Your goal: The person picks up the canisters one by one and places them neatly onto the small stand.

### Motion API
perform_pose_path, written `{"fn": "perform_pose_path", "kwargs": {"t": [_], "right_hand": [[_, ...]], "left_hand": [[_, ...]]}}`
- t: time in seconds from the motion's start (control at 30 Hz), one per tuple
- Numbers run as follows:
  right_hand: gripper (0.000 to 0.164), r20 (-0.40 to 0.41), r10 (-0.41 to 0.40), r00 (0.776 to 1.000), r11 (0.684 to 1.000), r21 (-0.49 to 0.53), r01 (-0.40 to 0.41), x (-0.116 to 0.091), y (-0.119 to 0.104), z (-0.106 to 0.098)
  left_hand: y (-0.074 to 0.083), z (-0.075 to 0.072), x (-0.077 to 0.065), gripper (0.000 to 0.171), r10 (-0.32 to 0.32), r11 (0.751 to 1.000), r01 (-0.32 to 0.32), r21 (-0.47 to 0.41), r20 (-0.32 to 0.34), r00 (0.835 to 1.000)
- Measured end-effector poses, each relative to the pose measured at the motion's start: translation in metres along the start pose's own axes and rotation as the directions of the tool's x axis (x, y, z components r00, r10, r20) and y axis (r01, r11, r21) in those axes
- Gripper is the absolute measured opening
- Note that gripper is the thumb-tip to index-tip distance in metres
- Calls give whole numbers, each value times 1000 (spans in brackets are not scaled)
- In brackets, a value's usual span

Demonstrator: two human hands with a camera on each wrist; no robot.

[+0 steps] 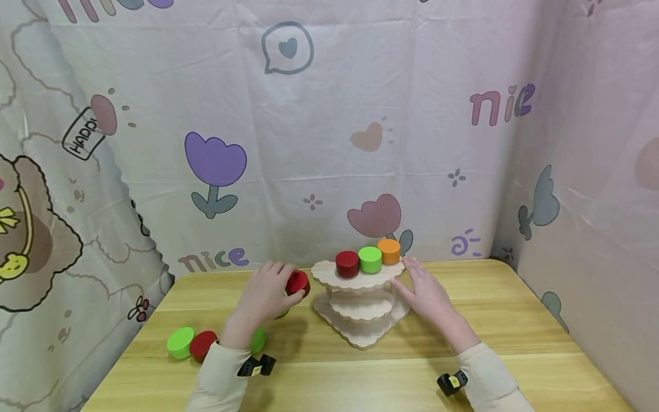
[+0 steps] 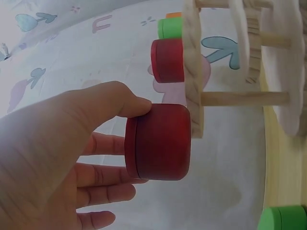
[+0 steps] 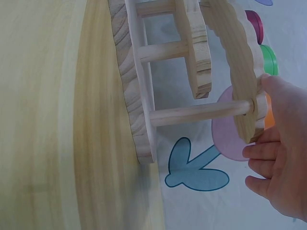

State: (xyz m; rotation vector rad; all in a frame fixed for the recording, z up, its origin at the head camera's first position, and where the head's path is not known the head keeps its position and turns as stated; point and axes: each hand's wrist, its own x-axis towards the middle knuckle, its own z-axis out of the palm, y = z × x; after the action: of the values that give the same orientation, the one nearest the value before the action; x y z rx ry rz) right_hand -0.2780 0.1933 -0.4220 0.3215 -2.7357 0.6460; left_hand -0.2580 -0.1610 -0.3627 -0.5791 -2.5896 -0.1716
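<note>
My left hand pinches a red cylinder with a seam near one end, between thumb and fingers. It is held off the table, just left of a three-tiered pale wooden stand with scalloped edges. On the top tier stand a red cylinder, a green cylinder and an orange cylinder in a row. My right hand holds the right end of that tier. In the right wrist view its thumb lies against the tier's edge, with fingers round the tip.
Left on the wooden table lie a green cylinder, a red cylinder and another green cylinder, partly hidden by my left arm. A bit of green shows beneath the left hand. Printed cloth hangs behind the table.
</note>
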Motion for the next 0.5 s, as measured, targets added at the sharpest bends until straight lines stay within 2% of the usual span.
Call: {"fn": "perform_pose_path", "kwargs": {"t": [0.3, 0.5], "right_hand": [[85, 1, -5, 1000, 1000, -3, 5, 1, 1, -1], [86, 6, -5, 1000, 1000, -4, 5, 1, 1, 0]], "left_hand": [[7, 4, 17, 41, -21, 1000, 21, -16, 23, 1000], [11, 10, 26, 40, -30, 999, 31, -34, 15, 999]]}}
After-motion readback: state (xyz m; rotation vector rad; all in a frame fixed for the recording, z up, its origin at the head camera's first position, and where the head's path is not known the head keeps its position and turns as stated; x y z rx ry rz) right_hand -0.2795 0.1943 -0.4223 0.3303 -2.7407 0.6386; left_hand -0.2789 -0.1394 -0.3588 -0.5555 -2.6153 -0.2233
